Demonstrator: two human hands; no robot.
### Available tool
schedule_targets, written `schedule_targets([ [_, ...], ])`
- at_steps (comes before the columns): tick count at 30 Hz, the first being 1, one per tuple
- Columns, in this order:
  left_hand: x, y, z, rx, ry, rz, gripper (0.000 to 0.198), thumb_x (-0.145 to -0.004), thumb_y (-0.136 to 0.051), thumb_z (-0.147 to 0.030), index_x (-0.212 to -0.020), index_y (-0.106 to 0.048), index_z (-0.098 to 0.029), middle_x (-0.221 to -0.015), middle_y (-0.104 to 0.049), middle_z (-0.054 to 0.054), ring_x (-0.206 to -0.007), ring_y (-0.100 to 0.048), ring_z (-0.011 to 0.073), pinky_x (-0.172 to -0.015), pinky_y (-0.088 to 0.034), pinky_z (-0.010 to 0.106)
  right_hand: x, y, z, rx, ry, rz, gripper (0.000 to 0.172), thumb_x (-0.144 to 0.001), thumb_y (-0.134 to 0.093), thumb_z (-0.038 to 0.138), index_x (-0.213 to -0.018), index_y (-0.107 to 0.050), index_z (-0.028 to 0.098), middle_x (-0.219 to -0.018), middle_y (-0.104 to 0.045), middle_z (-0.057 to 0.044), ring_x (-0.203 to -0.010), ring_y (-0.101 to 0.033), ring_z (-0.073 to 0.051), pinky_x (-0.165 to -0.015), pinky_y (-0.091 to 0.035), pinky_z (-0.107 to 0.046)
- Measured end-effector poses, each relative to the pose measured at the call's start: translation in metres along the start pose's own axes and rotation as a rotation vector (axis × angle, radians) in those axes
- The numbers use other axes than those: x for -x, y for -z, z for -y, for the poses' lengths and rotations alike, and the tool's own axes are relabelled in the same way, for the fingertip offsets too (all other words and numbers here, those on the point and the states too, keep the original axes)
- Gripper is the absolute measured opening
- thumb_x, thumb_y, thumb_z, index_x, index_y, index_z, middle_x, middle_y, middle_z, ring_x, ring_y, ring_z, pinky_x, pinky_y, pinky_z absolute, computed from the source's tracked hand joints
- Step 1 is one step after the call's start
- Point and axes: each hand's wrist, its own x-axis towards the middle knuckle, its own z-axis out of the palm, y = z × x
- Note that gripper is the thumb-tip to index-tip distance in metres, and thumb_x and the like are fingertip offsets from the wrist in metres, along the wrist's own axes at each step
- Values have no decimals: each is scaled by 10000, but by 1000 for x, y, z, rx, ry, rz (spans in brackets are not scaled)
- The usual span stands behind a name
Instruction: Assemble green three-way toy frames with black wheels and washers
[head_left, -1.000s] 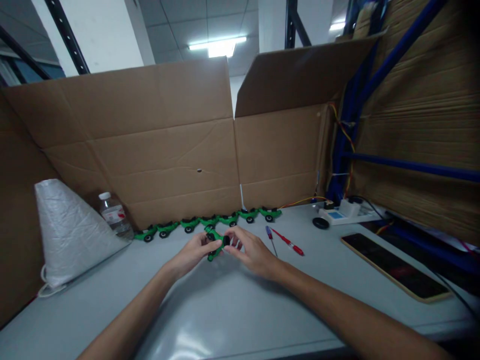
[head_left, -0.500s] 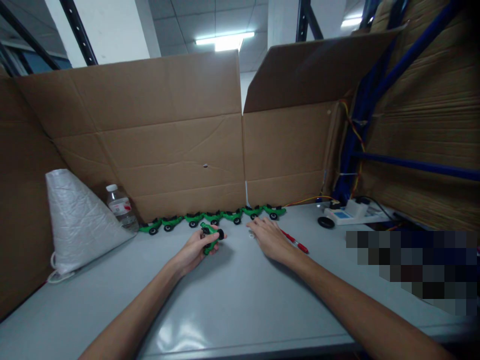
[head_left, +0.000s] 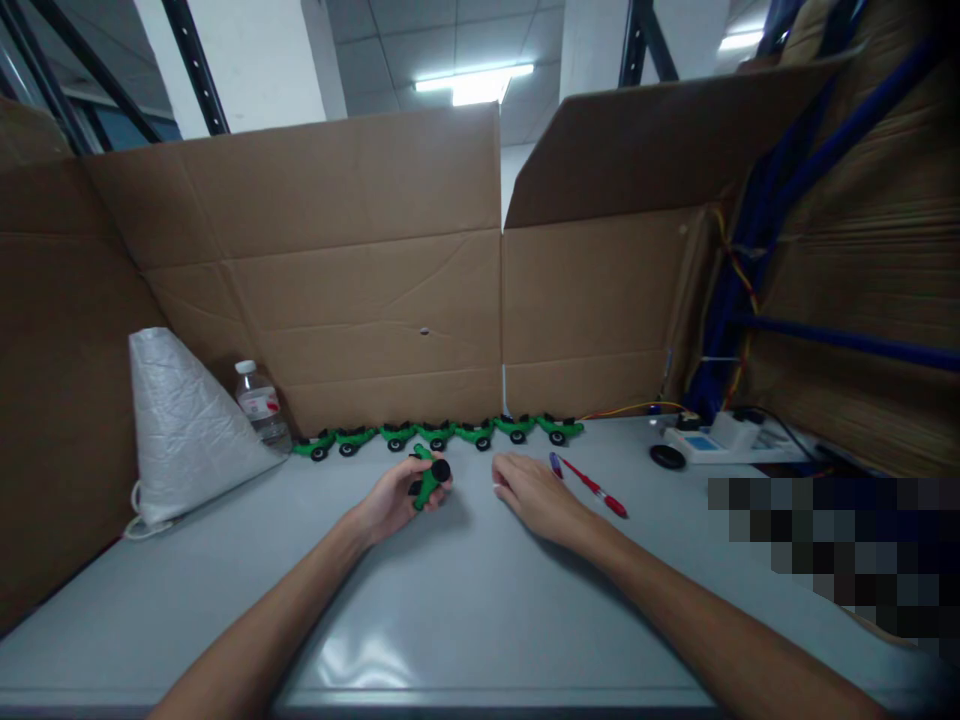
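Note:
My left hand (head_left: 394, 500) is closed around a small green toy car (head_left: 427, 480) with black wheels, held tilted just above the grey table (head_left: 465, 610). My right hand (head_left: 529, 490) lies palm down on the table a little to the right, fingers stretched toward something small and pale at its fingertips that I cannot make out. Behind both hands a row of several green toy cars (head_left: 439, 434) stands along the foot of the cardboard wall (head_left: 375, 300).
A white woven bag (head_left: 176, 430) and a plastic water bottle (head_left: 262, 405) stand at the back left. A red pen (head_left: 596, 488) and a small screwdriver (head_left: 556, 465) lie right of my right hand. Farther right are a black disc (head_left: 664, 457), a white power strip (head_left: 712, 438) and wires.
My right hand let go of the car and moved right onto the table. The left hand keeps the car. The view shifted, so everything sits further right in the frame.

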Motion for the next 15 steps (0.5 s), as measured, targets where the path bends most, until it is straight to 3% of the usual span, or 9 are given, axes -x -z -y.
schedule_targets([
  [4,4,-3,-2,10,54,71,396,-861,-731,-429,-1133,-630,-160,-886,-690,73,-647,-608,157,-601,-399,259,0,1,14,-276,60,-69,35,-1004,-582,173,-992,-585,206,-941,-669,-28,-855,-600,-191,-781,-403,-297],
  [8,3,-3,0,12,54,44,392,-851,-737,-433,-1114,-620,-168,-843,-673,54,-638,-600,152,-603,-400,254,0,3,27,-503,112,-132,81,-1043,-563,264,-1031,-624,211,-933,-677,-18,-856,-620,-183,-784,-435,-292],
  [15,-4,2,5,-72,17,-25,383,-831,-747,-400,-1102,-621,-159,-837,-695,53,-653,-612,158,-609,-411,259,0,6,35,-589,155,-197,202,-1071,-523,316,-1094,-693,209,-1053,-706,-62,-986,-633,-208,-882,-463,-334],
])
